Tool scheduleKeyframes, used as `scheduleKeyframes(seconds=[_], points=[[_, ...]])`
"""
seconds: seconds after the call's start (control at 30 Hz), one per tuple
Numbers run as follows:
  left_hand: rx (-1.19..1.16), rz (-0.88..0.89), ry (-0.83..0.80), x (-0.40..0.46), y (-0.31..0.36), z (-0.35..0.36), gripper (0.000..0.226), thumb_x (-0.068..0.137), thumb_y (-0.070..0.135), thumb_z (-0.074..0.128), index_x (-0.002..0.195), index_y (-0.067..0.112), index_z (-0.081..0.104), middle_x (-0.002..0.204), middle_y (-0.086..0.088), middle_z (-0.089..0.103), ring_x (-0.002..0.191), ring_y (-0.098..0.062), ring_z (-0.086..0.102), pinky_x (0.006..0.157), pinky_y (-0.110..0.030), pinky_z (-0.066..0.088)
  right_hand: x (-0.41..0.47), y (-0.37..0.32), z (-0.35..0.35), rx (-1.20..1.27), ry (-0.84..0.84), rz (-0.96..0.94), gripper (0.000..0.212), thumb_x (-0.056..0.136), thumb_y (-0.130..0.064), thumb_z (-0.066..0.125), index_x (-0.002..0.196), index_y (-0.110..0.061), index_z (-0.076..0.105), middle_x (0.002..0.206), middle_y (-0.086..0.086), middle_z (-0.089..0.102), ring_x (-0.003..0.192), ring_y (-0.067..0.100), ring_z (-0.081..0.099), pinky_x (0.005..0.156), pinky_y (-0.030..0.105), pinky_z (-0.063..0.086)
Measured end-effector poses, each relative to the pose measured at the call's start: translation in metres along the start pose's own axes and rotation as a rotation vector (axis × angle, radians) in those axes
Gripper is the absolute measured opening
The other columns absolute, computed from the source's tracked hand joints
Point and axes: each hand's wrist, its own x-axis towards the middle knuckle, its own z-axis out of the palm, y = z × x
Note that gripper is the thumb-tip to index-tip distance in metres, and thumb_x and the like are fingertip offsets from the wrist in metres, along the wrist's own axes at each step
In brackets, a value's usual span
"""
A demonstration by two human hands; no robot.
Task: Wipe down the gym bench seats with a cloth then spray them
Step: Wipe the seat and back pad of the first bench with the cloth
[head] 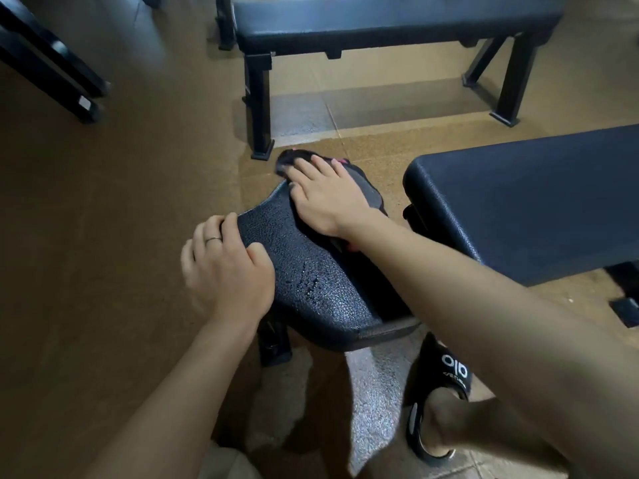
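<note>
A small black textured gym seat (311, 281) sits in front of me, its surface shiny with wet droplets. My left hand (228, 267) grips the seat's left edge, fingers curled over the rim. My right hand (328, 195) lies flat with spread fingers on a dark cloth (363, 183) with pink trim, pressing it onto the seat's far end. Most of the cloth is hidden under the hand. No spray bottle is in view.
A long black flat bench (539, 202) stands to the right. Another black bench (394, 25) stands at the back. Black frame legs (52, 74) cross the upper left. My foot in a black slide sandal (439, 392) rests on the brown rubber floor, lower right.
</note>
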Motion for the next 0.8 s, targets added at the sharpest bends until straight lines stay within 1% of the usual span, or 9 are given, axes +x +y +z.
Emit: scheduleKeyframes(seconds=[0.07, 0.13, 0.23, 0.3, 0.4, 0.5, 0.57, 0.7, 0.8], points=[[0.006, 0.004, -0.011, -0.001, 0.001, -0.002, 0.066, 0.089, 0.031, 0.029, 0.148, 0.01, 0.051, 0.15, -0.009, 0.052, 0.143, -0.027, 0.042, 0.122, -0.05, 0.028, -0.016, -0.014, 0.004, 0.045, 0.001, -0.01, 0.057, 0.107, -0.037, 0.014, 0.162, -0.025, 0.019, 0.171, -0.001, 0.012, 0.158, 0.025, 0.006, 0.127, 0.047, 0.003], [0.019, 0.001, -0.026, 0.0, -0.002, -0.002, 0.059, 0.095, 0.027, 0.036, 0.15, 0.011, 0.047, 0.153, -0.009, 0.049, 0.146, -0.026, 0.039, 0.124, -0.049, 0.025, -0.064, -0.033, 0.006, 0.066, 0.003, -0.13, 0.06, 0.105, -0.041, 0.009, 0.163, -0.026, 0.014, 0.171, -0.003, 0.007, 0.158, 0.021, -0.001, 0.128, 0.045, 0.0], [0.031, 0.009, -0.007, -0.001, -0.003, -0.002, 0.057, 0.094, 0.027, 0.032, 0.145, 0.009, 0.052, 0.15, -0.011, 0.052, 0.144, -0.028, 0.041, 0.123, -0.05, 0.027, -0.111, -0.041, 0.006, 0.103, -0.057, -0.295, 0.061, 0.104, -0.043, 0.007, 0.162, -0.028, 0.013, 0.17, -0.004, 0.008, 0.158, 0.017, -0.005, 0.128, 0.042, -0.004], [0.04, 0.003, -0.005, -0.001, -0.002, -0.002, 0.06, 0.092, 0.029, 0.026, 0.141, 0.009, 0.053, 0.149, -0.013, 0.053, 0.143, -0.029, 0.043, 0.123, -0.05, 0.028, -0.094, -0.033, 0.001, 0.07, -0.072, -0.368, 0.058, 0.105, -0.04, 0.012, 0.162, -0.029, 0.02, 0.17, -0.003, 0.015, 0.158, 0.019, 0.001, 0.128, 0.042, -0.002], [0.034, 0.002, -0.012, 0.001, -0.003, -0.001, 0.064, 0.091, 0.032, 0.025, 0.146, 0.01, 0.049, 0.152, -0.011, 0.05, 0.145, -0.027, 0.04, 0.124, -0.048, 0.026, -0.037, -0.026, -0.001, -0.002, -0.058, -0.414, 0.054, 0.105, -0.034, 0.023, 0.158, -0.027, 0.033, 0.163, -0.002, 0.035, 0.154, 0.021, 0.022, 0.126, 0.04, 0.006], [0.032, 0.002, -0.012, 0.001, -0.003, -0.001, 0.071, 0.088, 0.035, 0.021, 0.15, 0.011, 0.047, 0.154, -0.008, 0.049, 0.146, -0.025, 0.038, 0.125, -0.047, 0.025, 0.016, -0.014, -0.002, -0.015, -0.038, -0.245, 0.053, 0.103, -0.035, 0.02, 0.145, -0.027, 0.052, 0.146, 0.0, 0.055, 0.139, 0.023, 0.044, 0.118, 0.043, 0.023], [0.02, 0.001, -0.009, 0.0, -0.003, -0.001, 0.073, 0.087, 0.035, 0.019, 0.15, 0.011, 0.047, 0.154, -0.007, 0.049, 0.146, -0.024, 0.037, 0.126, -0.047, 0.023, 0.032, 0.005, -0.005, 0.016, -0.009, -0.067, 0.051, 0.104, -0.035, 0.019, 0.135, -0.024, 0.057, 0.139, 0.005, 0.059, 0.13, 0.027, 0.051, 0.113, 0.045, 0.03], [0.02, 0.006, 0.001, -0.001, -0.001, -0.001, 0.072, 0.087, 0.034, 0.021, 0.149, 0.009, 0.049, 0.151, -0.009, 0.051, 0.144, -0.026, 0.04, 0.124, -0.049, 0.027, 0.01, 0.049, -0.002, 0.246, 0.035, 0.175, 0.047, 0.104, -0.036, 0.021, 0.144, -0.034, 0.046, 0.148, 0.002, 0.047, 0.138, 0.027, 0.041, 0.113, 0.051, 0.035], [0.016, -0.005, 0.004, 0.0, 0.002, 0.0, 0.071, 0.087, 0.034, 0.022, 0.148, 0.008, 0.05, 0.15, -0.01, 0.052, 0.143, -0.027, 0.042, 0.123, -0.05, 0.028, -0.038, 0.054, 0.001, 0.475, 0.058, 0.318, 0.051, 0.106, -0.037, 0.022, 0.156, -0.04, 0.026, 0.162, 0.001, 0.03, 0.145, 0.03, 0.036, 0.117, 0.05, 0.031]])
